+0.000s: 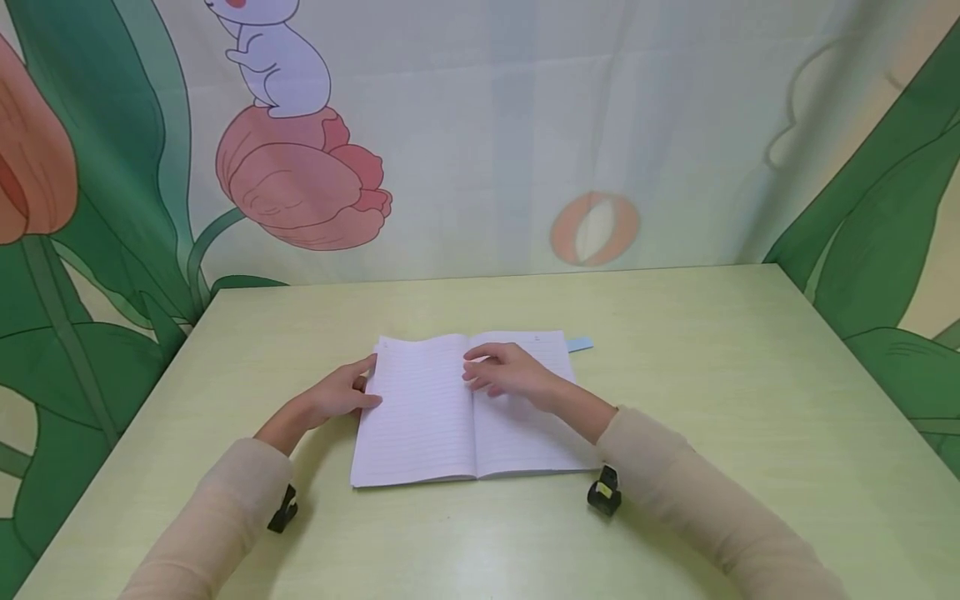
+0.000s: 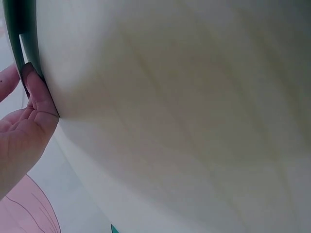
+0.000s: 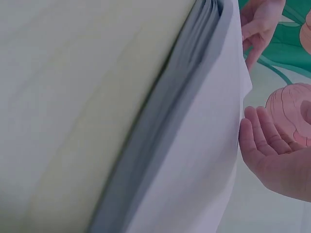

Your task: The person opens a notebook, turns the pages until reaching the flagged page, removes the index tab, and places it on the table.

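Observation:
An open notebook (image 1: 420, 433) with lined white pages lies on the table, its spine running roughly front to back. My left hand (image 1: 336, 393) holds the left edge, thumb on the page and the other fingers at or under the edge. In the left wrist view, the left hand (image 2: 29, 131) has fingers tucked against the dark underside of the notebook's edge. Over the center fold and right page, my right hand (image 1: 517, 373) hovers with relaxed, slightly bent fingers. The right wrist view shows the right hand (image 3: 274, 158) holding nothing, its fingertips close to the page surface (image 3: 194, 160).
A light blue tab (image 1: 581, 344) sticks out past the notebook's top right corner. The pale wooden table (image 1: 712, 358) extends around it. Behind stands a curtain (image 1: 450, 167) printed with flowers and a rabbit. Black wrist cameras (image 1: 604, 493) hang under both sleeves.

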The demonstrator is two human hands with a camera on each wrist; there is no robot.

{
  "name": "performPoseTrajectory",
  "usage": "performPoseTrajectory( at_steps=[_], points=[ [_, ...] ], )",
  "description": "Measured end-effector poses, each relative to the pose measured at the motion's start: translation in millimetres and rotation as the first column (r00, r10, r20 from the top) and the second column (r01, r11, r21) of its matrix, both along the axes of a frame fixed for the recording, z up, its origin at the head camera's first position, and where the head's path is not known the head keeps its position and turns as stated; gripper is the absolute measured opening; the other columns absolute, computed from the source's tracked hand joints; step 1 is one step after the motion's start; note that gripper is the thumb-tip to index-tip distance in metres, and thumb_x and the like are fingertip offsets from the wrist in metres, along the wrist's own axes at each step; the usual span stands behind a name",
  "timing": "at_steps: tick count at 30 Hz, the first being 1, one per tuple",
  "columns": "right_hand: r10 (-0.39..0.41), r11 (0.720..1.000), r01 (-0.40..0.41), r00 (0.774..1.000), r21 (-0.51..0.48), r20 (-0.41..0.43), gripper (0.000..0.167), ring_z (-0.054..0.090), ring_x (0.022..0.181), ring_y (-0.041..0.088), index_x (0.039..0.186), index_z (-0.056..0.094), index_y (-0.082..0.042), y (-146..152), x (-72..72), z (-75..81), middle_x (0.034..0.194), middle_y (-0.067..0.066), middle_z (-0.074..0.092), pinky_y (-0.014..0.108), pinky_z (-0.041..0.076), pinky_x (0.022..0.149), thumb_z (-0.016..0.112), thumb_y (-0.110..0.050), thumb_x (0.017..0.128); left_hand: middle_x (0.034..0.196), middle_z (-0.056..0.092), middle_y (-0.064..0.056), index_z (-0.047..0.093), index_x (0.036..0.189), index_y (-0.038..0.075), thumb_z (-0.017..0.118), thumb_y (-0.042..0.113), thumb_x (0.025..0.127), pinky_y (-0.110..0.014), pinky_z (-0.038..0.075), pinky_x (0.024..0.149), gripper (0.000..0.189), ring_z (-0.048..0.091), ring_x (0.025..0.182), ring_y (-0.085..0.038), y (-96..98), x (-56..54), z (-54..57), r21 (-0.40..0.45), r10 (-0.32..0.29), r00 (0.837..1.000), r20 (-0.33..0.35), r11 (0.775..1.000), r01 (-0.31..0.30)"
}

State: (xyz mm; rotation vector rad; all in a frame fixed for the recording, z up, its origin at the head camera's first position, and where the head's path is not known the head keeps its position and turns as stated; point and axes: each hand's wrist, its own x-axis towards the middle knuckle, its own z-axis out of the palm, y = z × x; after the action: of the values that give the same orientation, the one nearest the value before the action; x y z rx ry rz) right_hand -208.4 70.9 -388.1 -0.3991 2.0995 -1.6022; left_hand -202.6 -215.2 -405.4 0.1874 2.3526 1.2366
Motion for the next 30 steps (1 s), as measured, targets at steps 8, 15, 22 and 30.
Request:
performPoseTrajectory(
  at_steps=[8, 15, 22, 30],
  points=[
    [-0.064, 0.994, 0.070, 0.995, 0.078, -0.078, 0.041, 0.060, 0.090, 0.023, 0.123, 0.052, 0.002, 32, -11.0, -2.2, 0.106, 0.015, 0.063, 0.032, 0.049, 0.073, 0.060, -0.016, 0.088, 0.088, 0.051, -0.014, 0.006, 0.144, -0.002, 0.057, 0.002, 0.087, -0.027, 0.042, 0.065, 0.076, 0.050, 0.074, -0.018, 0.4, 1.8, 1.8, -0.001, 0.006, 1.000, 0.014, 1.000, -0.006],
    [-0.088, 0.966, 0.150, 0.957, 0.212, -0.275, 0.046, 0.055, 0.106, 0.025, 0.120, 0.055, 0.002, 58, -19.4, -5.6, 0.109, 0.013, 0.062, 0.039, 0.041, 0.088, 0.067, -0.022, 0.082, 0.091, 0.052, -0.016, 0.006, 0.144, -0.003, 0.056, 0.001, 0.087, -0.027, 0.042, 0.066, 0.076, 0.051, 0.075, -0.018, -0.7, 1.0, 1.2, 0.019, -0.004, 1.000, 0.014, 1.000, 0.004],
    [0.042, 0.879, 0.165, 0.908, 0.448, -0.417, 0.068, 0.030, 0.127, 0.036, 0.130, 0.047, 0.001, 74, -24.1, -8.1, 0.133, 0.018, 0.044, 0.050, 0.024, 0.101, 0.072, -0.033, 0.076, 0.086, 0.050, -0.013, 0.006, 0.144, -0.002, 0.057, 0.002, 0.087, -0.027, 0.041, 0.064, 0.077, 0.049, 0.072, -0.018, -1.4, 0.1, 0.8, -0.010, 0.009, 1.000, 0.017, 1.000, -0.009],
    [0.309, 0.638, 0.107, 0.872, 0.762, -0.381, 0.091, 0.006, 0.133, 0.043, 0.142, 0.026, 0.000, 86, -28.4, -14.6, 0.147, 0.021, 0.017, 0.066, 0.018, 0.093, 0.062, -0.054, 0.078, 0.087, 0.049, -0.013, 0.007, 0.145, -0.001, 0.058, 0.004, 0.087, -0.028, 0.040, 0.065, 0.077, 0.048, 0.074, -0.019, -1.6, -0.5, -0.6, -0.022, 0.009, 1.000, 0.019, 1.000, -0.009]
  ],
)
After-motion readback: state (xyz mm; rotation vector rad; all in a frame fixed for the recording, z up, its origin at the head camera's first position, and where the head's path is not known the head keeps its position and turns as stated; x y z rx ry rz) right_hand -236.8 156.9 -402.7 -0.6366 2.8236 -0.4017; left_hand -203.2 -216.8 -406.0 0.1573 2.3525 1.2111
